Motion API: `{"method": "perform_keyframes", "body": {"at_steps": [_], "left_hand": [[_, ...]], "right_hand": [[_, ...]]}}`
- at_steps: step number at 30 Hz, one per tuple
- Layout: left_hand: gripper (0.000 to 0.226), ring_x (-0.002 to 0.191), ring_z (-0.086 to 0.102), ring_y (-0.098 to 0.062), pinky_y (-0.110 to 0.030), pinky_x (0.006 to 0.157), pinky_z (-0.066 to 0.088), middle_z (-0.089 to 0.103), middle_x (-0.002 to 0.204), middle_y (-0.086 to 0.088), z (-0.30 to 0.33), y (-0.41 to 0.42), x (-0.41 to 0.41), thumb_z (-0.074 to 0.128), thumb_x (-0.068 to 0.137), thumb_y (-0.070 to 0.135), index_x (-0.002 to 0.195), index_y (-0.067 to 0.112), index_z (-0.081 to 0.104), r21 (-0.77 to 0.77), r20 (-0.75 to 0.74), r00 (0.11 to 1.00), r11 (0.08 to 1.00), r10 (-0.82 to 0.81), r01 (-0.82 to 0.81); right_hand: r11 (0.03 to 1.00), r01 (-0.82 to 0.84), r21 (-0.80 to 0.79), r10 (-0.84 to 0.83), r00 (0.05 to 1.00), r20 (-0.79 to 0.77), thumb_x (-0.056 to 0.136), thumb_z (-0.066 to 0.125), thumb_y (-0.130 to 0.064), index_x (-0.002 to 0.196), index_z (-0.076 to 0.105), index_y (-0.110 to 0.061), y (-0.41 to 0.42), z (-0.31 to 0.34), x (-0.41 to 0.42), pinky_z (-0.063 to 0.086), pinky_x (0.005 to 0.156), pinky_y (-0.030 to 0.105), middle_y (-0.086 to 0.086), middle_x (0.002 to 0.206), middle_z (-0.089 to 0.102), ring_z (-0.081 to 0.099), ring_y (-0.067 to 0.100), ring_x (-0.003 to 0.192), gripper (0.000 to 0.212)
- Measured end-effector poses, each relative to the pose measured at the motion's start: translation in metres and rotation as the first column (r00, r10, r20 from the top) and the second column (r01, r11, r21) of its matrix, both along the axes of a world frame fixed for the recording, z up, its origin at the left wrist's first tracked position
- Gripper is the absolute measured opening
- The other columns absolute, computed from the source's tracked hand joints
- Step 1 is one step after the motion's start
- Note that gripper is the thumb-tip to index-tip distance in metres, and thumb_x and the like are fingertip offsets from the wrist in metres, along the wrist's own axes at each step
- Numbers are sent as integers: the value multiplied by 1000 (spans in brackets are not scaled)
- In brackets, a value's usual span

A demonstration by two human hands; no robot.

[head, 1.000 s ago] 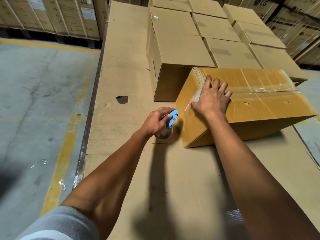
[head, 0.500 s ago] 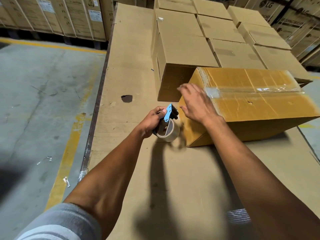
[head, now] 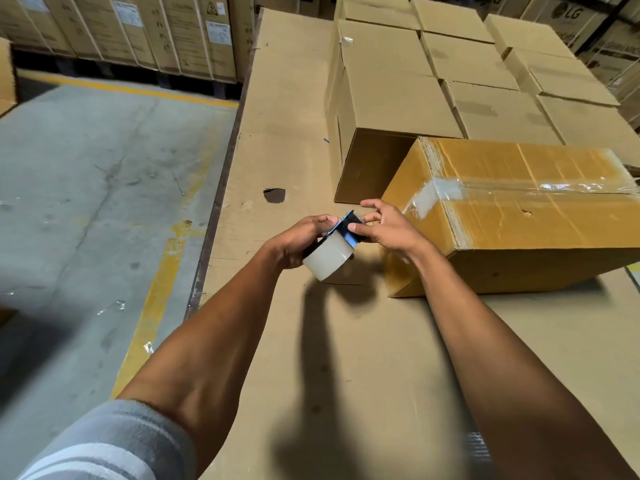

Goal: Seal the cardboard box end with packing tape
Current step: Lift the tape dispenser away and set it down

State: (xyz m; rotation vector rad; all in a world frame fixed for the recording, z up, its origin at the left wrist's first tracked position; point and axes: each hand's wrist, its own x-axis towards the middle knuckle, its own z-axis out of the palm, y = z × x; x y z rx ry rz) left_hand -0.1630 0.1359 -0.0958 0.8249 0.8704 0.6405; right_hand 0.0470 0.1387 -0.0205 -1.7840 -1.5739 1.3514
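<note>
Holding the tape roll (head: 329, 259) wrapped in the left hand (head: 298, 242), the grip is closed around it, while the right hand (head: 388, 226) has left the box top and now pinches the blue cutter (head: 346, 227) with thumb and finger, probably picking up the tape end for another strip; the cardboard box (head: 519, 216) sits just right of both hands on the surface (head: 346, 375), one strip already across its seam

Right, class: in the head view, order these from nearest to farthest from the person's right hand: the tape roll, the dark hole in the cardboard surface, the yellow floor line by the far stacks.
From the right hand:
1. Tape roll, touching, just to its left.
2. Dark hole, up and left on the cardboard surface.
3. Yellow floor line, far left on the floor.
</note>
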Motion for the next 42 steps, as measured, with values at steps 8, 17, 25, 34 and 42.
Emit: {"method": "perform_keyframes", "body": {"at_steps": [8, 17, 25, 34, 42], "left_hand": [[61, 98, 64, -24, -38, 79, 55, 68, 124, -5, 15, 1, -23, 52, 99, 77, 119, 22, 70, -73, -206, 972, 988, 116, -133], [48, 101, 68, -16, -34, 84, 57, 74, 113, -2, -26, 1, -29, 87, 92, 40, 124, 9, 68, 89, -265, 915, 952, 305, -292], [48, 85, 65, -13, -30, 81, 53, 74, 101, -4, -59, -3, -32, 88, 91, 40, 120, 4, 72, 141, -371, 850, 927, 375, -347], [46, 114, 71, -25, -37, 99, 57, 78, 117, -4, -49, -11, -31, 78, 87, 62, 111, 23, 76, 332, -599, 664, 894, 447, -302], [49, 139, 60, -30, -43, 115, 48, 67, 148, -12, 15, -12, 39, 54, 111, 40, 147, 9, 62, 600, -486, 653, 765, 581, -234]], "right_hand": [[975, 214, -59, -218, 974, -66, 94, 79, -23, 148, 46, -18, -9, -50, -6, 66, 84, 49, 20, 117, 71, 76, 31, 103, 64], [915, 404, -14, -401, 912, 81, 80, 80, -56, 138, 41, -30, -13, -119, -29, 67, 78, 46, 12, 121, 65, 73, 28, 98, 74], [948, 317, 9, -306, 907, 290, 93, 75, -46, 149, 42, -14, -15, -138, -44, 56, 99, 43, 13, 129, 72, 66, 35, 121, 73], [987, 147, 64, -160, 901, 404, 99, 69, -30, 152, 41, -10, -11, -114, -42, 53, 102, 43, 17, 136, 67, 61, 40, 127, 63], [891, -142, 431, -155, 798, 582, 101, 61, -12, 146, 50, -13, -11, -14, -31, 55, 98, 47, 14, 136, 59, 60, 35, 123, 47]]}}
